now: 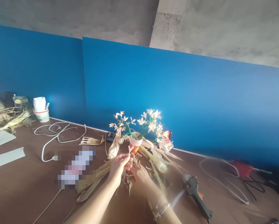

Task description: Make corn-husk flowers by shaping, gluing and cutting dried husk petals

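Just beyond the hands point(119, 165), husks point(114, 147) flank a red cup point(136, 145) of flowers point(152, 126).

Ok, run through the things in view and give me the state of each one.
Left hand: pinching a small pale piece
Right hand: lowered, grip unclear
Pale flowers: open, on green stems
Red cup: upright, holding flowers
White cup: upright, something white inside
Pronged husk: cut, lying flat
White cable: loosely looped
Glue gun: lying down, power unclear
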The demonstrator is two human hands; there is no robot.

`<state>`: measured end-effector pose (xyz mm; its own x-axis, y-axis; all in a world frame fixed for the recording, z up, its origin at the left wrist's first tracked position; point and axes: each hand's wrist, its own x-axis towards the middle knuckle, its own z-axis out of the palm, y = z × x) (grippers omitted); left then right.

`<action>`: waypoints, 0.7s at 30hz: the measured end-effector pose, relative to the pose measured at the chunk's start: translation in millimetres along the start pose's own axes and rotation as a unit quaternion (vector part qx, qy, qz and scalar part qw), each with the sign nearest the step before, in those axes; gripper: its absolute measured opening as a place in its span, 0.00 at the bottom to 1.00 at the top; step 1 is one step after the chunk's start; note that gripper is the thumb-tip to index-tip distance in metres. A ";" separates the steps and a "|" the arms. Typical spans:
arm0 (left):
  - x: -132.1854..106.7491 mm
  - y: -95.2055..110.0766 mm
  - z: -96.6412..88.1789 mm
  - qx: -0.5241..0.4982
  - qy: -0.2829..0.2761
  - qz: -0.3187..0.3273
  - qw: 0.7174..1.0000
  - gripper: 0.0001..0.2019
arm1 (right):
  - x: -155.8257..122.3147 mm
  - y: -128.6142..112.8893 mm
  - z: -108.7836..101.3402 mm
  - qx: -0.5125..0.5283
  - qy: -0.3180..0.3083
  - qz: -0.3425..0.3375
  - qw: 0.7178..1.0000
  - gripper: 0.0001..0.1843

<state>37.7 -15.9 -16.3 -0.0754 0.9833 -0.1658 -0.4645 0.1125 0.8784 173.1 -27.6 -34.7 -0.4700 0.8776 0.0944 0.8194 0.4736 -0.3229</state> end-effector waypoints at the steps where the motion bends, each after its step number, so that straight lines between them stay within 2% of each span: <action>1: -0.1 0.2 -0.1 0.001 0.000 -0.001 1.000 0.19 | -0.3 -0.6 0.4 -0.006 0.007 0.002 1.000 0.18; 5: -0.6 0.7 -0.9 0.005 0.002 -0.004 1.000 0.17 | -1.5 0.7 -0.6 0.013 0.045 0.017 0.999 0.10; 8: 0.8 -0.5 -1.3 -0.001 0.006 -0.008 1.000 0.18 | -1.6 8.7 -11.4 0.077 0.090 0.081 0.990 0.09; 12: 3.9 -5.6 0.1 -0.009 -0.007 -0.014 1.000 0.17 | -1.5 19.0 -35.9 0.129 0.149 0.166 0.966 0.07; 14: 3.9 -8.6 1.7 -0.017 -0.023 -0.016 0.999 0.18 | -1.4 17.4 -45.7 0.241 0.184 0.177 0.936 0.03; 16: 2.2 -10.7 3.5 -0.020 -0.036 -0.022 0.999 0.19 | -1.3 11.0 -51.2 0.392 0.211 0.175 0.878 0.05; 18: -0.8 -11.4 5.4 -0.012 -0.045 -0.028 0.999 0.20 | -1.5 2.4 -53.2 0.494 0.226 0.169 0.822 0.09; 19: -2.5 -11.2 6.4 -0.004 -0.050 -0.030 0.998 0.20 | -1.7 -1.6 -53.3 0.518 0.233 0.164 0.806 0.11; 21: -5.7 -10.1 8.2 0.013 -0.057 -0.032 0.998 0.19 | -2.3 -7.6 -52.7 0.535 0.239 0.147 0.797 0.13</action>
<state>50.1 -21.5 -20.6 0.0559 0.9836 -0.1713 -0.4424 0.1782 0.8789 185.3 -29.3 17.1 0.0792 0.9880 0.1327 0.0008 0.1331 -0.9911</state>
